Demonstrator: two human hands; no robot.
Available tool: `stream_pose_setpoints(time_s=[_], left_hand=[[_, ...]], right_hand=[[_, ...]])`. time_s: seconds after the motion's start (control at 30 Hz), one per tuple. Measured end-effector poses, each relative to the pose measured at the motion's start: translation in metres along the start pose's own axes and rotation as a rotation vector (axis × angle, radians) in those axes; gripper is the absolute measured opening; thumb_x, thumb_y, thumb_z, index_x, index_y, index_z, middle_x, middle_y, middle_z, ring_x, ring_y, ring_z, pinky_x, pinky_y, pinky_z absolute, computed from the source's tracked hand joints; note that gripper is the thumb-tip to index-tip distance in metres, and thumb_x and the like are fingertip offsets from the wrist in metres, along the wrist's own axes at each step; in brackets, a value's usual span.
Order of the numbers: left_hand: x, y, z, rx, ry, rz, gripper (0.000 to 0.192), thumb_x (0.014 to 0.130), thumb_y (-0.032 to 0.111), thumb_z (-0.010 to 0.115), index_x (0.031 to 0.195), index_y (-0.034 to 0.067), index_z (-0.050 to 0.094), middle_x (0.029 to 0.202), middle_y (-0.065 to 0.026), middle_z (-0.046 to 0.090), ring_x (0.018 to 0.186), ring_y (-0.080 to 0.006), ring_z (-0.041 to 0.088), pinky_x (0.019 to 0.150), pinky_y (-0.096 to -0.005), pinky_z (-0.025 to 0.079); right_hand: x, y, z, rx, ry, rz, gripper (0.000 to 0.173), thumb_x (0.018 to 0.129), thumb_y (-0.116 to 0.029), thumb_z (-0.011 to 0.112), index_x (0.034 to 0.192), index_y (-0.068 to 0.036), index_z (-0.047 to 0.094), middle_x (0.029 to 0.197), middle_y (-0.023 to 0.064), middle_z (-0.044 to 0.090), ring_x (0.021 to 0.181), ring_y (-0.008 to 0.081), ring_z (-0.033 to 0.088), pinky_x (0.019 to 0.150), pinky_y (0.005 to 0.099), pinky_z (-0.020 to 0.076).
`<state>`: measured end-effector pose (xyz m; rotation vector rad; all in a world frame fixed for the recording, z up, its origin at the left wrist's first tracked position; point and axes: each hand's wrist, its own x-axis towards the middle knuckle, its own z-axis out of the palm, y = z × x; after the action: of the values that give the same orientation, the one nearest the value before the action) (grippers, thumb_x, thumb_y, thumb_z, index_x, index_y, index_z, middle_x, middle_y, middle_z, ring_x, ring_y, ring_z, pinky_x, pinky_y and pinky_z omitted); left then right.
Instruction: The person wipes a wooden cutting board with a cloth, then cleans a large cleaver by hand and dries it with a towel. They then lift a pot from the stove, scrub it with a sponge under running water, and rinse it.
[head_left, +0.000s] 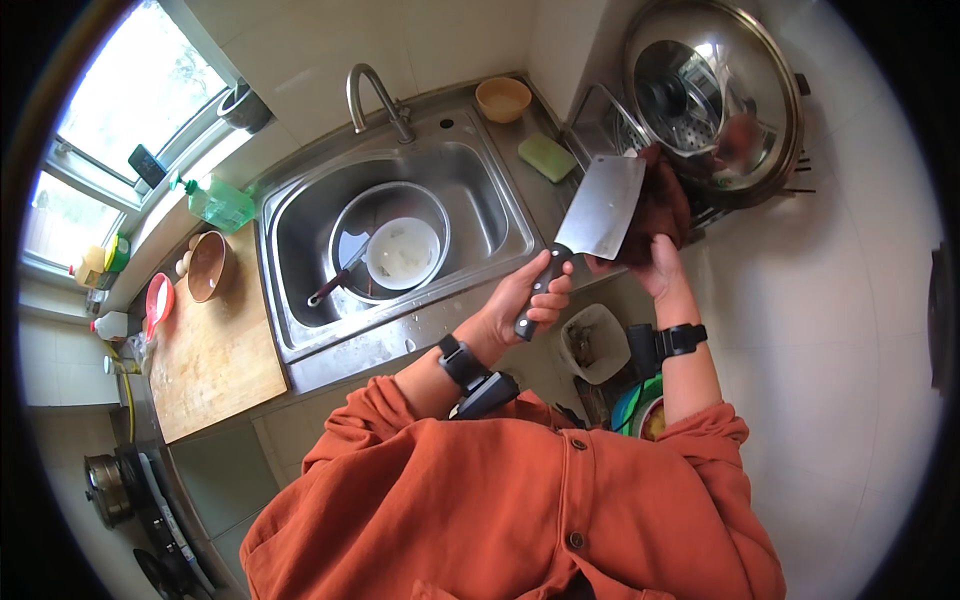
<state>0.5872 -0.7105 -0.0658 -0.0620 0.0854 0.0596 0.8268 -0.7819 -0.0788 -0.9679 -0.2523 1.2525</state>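
Note:
My left hand (529, 296) is wrapped around the black riveted handle of a cleaver (602, 204). Its broad steel blade points up and away from me, past the sink's right edge. A dark reddish-brown cloth (661, 202) hangs from my right hand (660, 266), close against the blade's right side. The cloth covers most of my right fingers. Inside the steel sink (491, 184) a metal basin (436, 196) holds a white bowl (403, 253) with cloudy liquid. A dark-handled utensil (330, 289) leans over the basin's rim.
A green sponge (547, 157) and a yellow bowl (503, 100) sit right of the faucet (382, 94). Large steel lids (757, 45) lean on a rack at upper right. A wooden board (217, 360) lies left of the sink. Below my hands stands a waste bin (611, 345).

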Motion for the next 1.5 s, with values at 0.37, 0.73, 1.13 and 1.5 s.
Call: stream_pose_setpoints(time_s=[0.37, 0.73, 1.13, 1.5], left_hand=[[0.037, -0.014, -0.01, 0.362, 0.136, 0.169, 0.034, 0.098, 0.041, 0.035, 0.097, 0.009, 0.045, 0.073, -0.0001, 0.045, 0.051, -0.0059, 0.035, 0.04, -0.0185, 0.028], [0.04, -0.034, -0.002, 0.704, 0.256, 0.353, 0.032, 0.098, 0.041, 0.036, 0.101, 0.009, 0.043, 0.075, -0.0027, 0.046, 0.052, -0.0092, 0.039, 0.043, -0.0219, 0.033], [0.047, -0.048, 0.007, 0.706, 0.341, 0.405, 0.03, 0.098, 0.039, 0.037, 0.1, 0.009, 0.043, 0.075, -0.0027, 0.046, 0.053, -0.0094, 0.04, 0.044, -0.0231, 0.034], [0.052, -0.047, 0.009, 0.76, 0.334, 0.463, 0.03, 0.098, 0.038, 0.038, 0.1, 0.009, 0.043, 0.075, -0.0029, 0.046, 0.053, -0.0097, 0.04, 0.044, -0.023, 0.035]], right_hand=[[-0.041, -0.015, 0.024, 0.071, -0.203, 0.065, 0.043, 0.095, -0.033, 0.039, 0.125, -0.003, 0.045, 0.125, 0.0134, 0.051, 0.113, 0.0248, 0.052, 0.096, 0.0412, 0.0437], [-0.031, 0.011, 0.006, -0.401, 0.067, -0.111, 0.026, 0.084, -0.013, 0.055, 0.108, -0.002, 0.052, 0.097, 0.0094, 0.059, 0.083, 0.0247, 0.063, 0.075, 0.0379, 0.0542], [-0.029, 0.007, 0.008, -0.474, 0.28, -0.272, 0.017, 0.084, -0.009, 0.054, 0.097, -0.001, 0.062, 0.093, 0.0041, 0.062, 0.08, 0.0149, 0.057, 0.071, 0.0313, 0.0464], [-0.027, 0.016, 0.027, -0.536, 0.397, -0.287, 0.018, 0.082, -0.01, 0.053, 0.095, -0.003, 0.062, 0.096, 0.0059, 0.061, 0.087, 0.0156, 0.058, 0.076, 0.0285, 0.0476]])
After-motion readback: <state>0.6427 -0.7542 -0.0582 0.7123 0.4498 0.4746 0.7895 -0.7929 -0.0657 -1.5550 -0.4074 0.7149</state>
